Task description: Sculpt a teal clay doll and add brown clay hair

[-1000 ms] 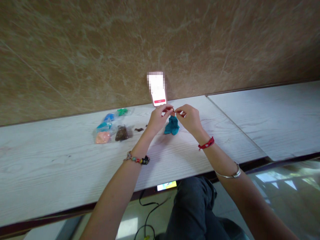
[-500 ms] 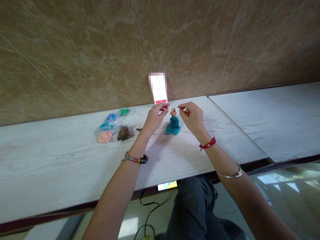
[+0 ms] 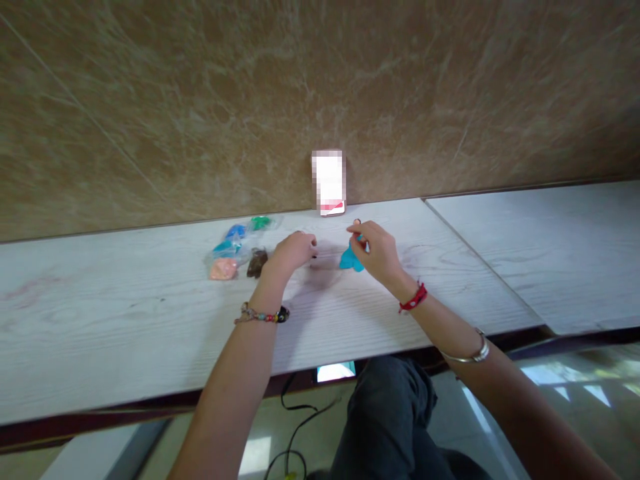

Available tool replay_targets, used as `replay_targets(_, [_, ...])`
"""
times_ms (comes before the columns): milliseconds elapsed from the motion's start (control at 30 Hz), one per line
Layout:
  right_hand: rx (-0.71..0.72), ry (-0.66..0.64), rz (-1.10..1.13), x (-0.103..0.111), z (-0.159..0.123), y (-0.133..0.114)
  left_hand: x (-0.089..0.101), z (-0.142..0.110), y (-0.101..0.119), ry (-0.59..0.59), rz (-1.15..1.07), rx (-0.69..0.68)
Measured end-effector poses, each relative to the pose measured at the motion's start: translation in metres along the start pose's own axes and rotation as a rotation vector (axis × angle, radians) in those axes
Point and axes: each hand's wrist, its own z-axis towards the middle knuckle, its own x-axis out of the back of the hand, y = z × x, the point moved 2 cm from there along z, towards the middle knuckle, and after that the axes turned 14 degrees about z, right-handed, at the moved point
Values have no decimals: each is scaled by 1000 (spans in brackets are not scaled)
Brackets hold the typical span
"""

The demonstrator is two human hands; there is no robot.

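Observation:
A small teal clay figure (image 3: 349, 259) stands on the white wood-grain table (image 3: 125, 320), with a dark head just above my fingers. My right hand (image 3: 376, 251) is closed around the figure from the right, fingertips pinched near its top. My left hand (image 3: 293, 251) rests knuckles-up on the table a little to the left of the figure, apart from it. Its fingers are curled in, and what they hold, if anything, is hidden. It sits right beside a bag of brown clay (image 3: 257, 263).
Several small bags of coloured clay (image 3: 229, 255), orange, blue and green, lie left of my left hand. A lit phone (image 3: 330, 187) leans against the marbled brown wall behind the figure. A second table panel (image 3: 550, 240) adjoins on the right. Another phone and a cable are under the table edge.
My left hand has left the figure's head and dropped left onto the table next to the brown clay. My right hand has moved in and closed on the figure.

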Motion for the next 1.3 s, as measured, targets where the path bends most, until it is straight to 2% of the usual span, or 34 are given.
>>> replay_targets(100, [-207, 166, -69, 20, 5, 19, 10, -3, 15, 98, -28, 5])
replay_targets(167, [-300, 216, -88, 34, 9, 27, 16, -7, 20, 170, -1, 55])
replay_targets(267, [-259, 213, -57, 41, 11, 23, 18, -11, 15, 192, 44, 128])
replay_targets(333, [-160, 124, 11, 35, 9, 12, 13, -10, 4, 120, 49, 151])
replay_targets(433, [-64, -171, 105, 13, 3, -1, 3, -4, -11, -3, 8, 86])
replay_targets(533, [-26, -417, 131, -5, -5, -5, -3, 0, -16, -61, -12, 15])
replay_targets(667, [-35, -520, 117, -12, -9, -3, -3, -1, -18, -11, -13, 60])
replay_targets(767, [-60, -534, 121, -12, -9, -2, -3, -2, -21, 13, -37, 128])
replay_targets(933, [-61, -549, 140, -13, -9, -2, -11, 1, -21, -56, -110, 133])
replay_targets(1100, [-75, -544, 107, -13, -8, -2, -9, 3, -19, 5, -149, 146])
replay_targets(1167, [-107, -517, 97, -12, -7, -1, -2, 2, -15, 43, -234, 149])
replay_targets(1233, [-157, -462, 110, -12, -7, 2, 6, -1, -9, 51, -410, 123])
replay_targets(1300, [-199, -395, 133, -13, -7, 5, 13, -4, 0, 13, -623, 52])
